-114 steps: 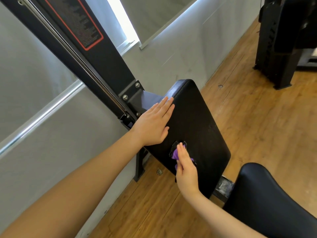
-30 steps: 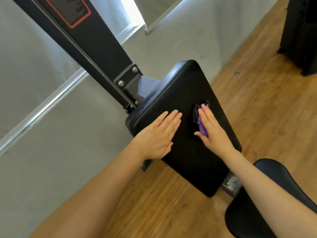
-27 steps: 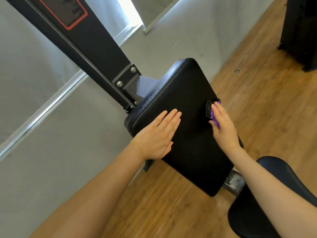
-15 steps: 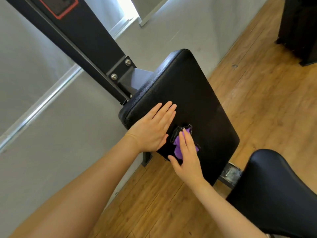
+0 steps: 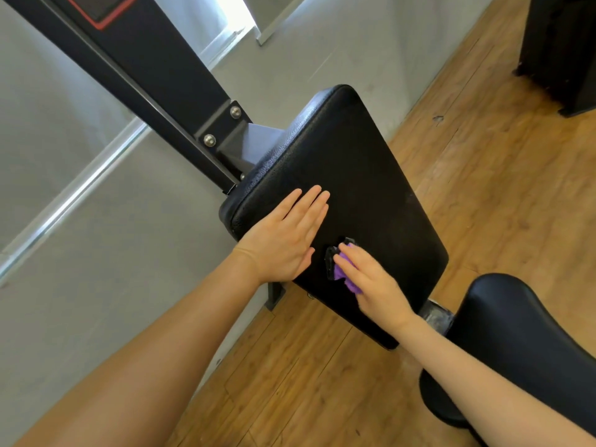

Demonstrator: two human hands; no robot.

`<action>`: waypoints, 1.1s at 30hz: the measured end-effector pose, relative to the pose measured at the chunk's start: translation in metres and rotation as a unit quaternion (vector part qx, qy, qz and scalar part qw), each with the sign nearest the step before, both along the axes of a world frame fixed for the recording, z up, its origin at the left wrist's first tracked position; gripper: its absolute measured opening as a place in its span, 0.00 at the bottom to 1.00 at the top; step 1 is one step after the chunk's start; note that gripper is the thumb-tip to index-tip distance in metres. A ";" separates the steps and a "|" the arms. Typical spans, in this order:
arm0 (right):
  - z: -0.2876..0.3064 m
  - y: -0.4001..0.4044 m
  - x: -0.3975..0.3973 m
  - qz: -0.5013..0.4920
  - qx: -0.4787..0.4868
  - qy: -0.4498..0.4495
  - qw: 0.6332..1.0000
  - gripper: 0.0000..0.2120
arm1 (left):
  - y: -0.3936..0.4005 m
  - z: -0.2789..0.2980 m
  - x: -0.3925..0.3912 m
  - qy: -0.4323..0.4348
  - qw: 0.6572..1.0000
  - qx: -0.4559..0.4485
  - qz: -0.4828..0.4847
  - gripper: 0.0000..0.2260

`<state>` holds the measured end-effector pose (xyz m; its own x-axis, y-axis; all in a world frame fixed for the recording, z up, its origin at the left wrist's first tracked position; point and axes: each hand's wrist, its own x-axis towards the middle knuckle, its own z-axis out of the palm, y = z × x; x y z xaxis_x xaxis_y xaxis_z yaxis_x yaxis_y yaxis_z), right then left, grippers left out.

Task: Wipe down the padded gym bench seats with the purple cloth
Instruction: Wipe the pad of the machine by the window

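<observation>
Wood floor (image 5: 483, 195) below, grey wall (image 5: 113, 253) to the left. Left hand (image 5: 283, 240) lies flat, fingers straight, on black back pad (image 5: 371, 188), holding nothing. Right hand (image 5: 371, 285) presses purple cloth (image 5: 342, 271) onto pad's lower part, fingers over it. Seat pad (image 5: 516, 333) at bottom right.

Bright, even daylight fills the scene, strongest from a blown-out window strip (image 5: 237, 25) far above the left hand (image 5: 283, 235). A pale sheen lies on the black bench pad (image 5: 364, 175) beyond the fingers, and on the second pad (image 5: 516, 333) beside the right hand (image 5: 375, 285), which is slightly motion-blurred. Shadows are soft. Wide-angle distortion bends the steel frame (image 5: 154, 69) and wall lines toward the edges.
</observation>
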<state>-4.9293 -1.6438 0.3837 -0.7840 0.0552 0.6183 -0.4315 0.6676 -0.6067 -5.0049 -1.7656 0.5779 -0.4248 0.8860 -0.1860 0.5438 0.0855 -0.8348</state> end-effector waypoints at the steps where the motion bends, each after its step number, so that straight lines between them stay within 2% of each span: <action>1: 0.001 0.009 -0.003 -0.036 -0.051 -0.001 0.998 0.25 | 0.000 0.000 0.000 -0.002 1.000 0.000 0.002 0.29; 3: 0.010 0.038 -0.012 -0.151 -0.210 -0.049 0.965 0.21 | -0.001 -0.001 -0.001 -0.006 1.000 0.001 0.006 0.29; 5: 0.020 0.070 -0.026 -0.236 -0.298 -0.124 0.917 0.24 | -0.001 -0.003 -0.001 -0.002 1.000 -0.002 0.002 0.29; 6: 0.025 0.078 -0.035 -0.239 -0.304 -0.150 0.910 0.25 | -0.001 -0.003 -0.001 -0.001 1.000 -0.003 0.001 0.29; 9: 0.038 0.065 -0.054 -0.170 -0.319 -0.186 0.914 0.29 | -0.001 -0.003 -0.002 0.004 1.000 -0.001 0.002 0.29; 12: 0.043 0.031 -0.050 -0.197 -0.345 -0.191 0.898 0.27 | -0.002 -0.003 -0.003 0.009 1.000 -0.003 0.003 0.29; 15: 0.036 -0.004 -0.027 -0.202 -0.324 -0.175 0.908 0.26 | 0.000 -0.003 0.000 0.008 1.000 -0.007 0.004 0.29; 20: 0.016 -0.077 0.031 -0.120 -0.295 -0.152 0.936 0.30 | 0.001 -0.001 0.003 0.016 1.000 -0.006 0.005 0.30; 24: 0.008 -0.062 0.030 -0.146 -0.278 -0.136 0.940 0.26 | 0.001 -0.002 0.003 0.012 1.000 -0.010 0.011 0.29; 26: 0.017 -0.054 0.026 -0.128 -0.225 -0.109 0.960 0.27 | 0.001 -0.002 0.003 0.015 1.000 -0.006 0.009 0.29; 29: 0.017 -0.064 0.025 -0.041 -0.073 -0.031 0.996 0.33 | 0.001 -0.003 0.004 0.011 1.000 -0.007 0.013 0.29; 31: -0.002 -0.062 0.026 -0.031 -0.041 -0.024 0.998 0.37 | 0.001 -0.003 0.004 0.012 1.000 -0.003 0.011 0.29; 33: -0.024 -0.055 0.031 -0.052 -0.053 -0.053 0.996 0.38 | 0.000 -0.003 0.002 0.014 1.000 -0.002 0.009 0.29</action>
